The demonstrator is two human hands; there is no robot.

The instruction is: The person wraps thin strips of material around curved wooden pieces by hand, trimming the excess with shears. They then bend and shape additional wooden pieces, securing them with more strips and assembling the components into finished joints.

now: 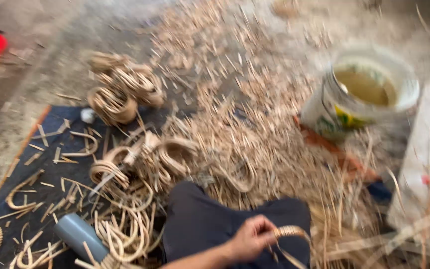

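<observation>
My left hand (pixel 251 239) reaches in from the bottom edge, over my knee in dark trousers (pixel 200 219). Its fingers are closed on a thin wrapped rattan loop (pixel 290 233), whose loose strips trail down to the right. My right hand is out of view. Just left of my knee lies a heap of coiled rattan rings (pixel 125 229). The frame is blurred by motion.
More rattan coils (pixel 120 87) sit at the back left on a dark blue mat (pixel 51 169). A grey-blue cylinder (pixel 78 234) lies at the bottom left. A white bucket of yellowish liquid (pixel 362 92) stands at the right, beside a white sack (pixel 429 164). Rattan scraps (pixel 255 114) cover the floor.
</observation>
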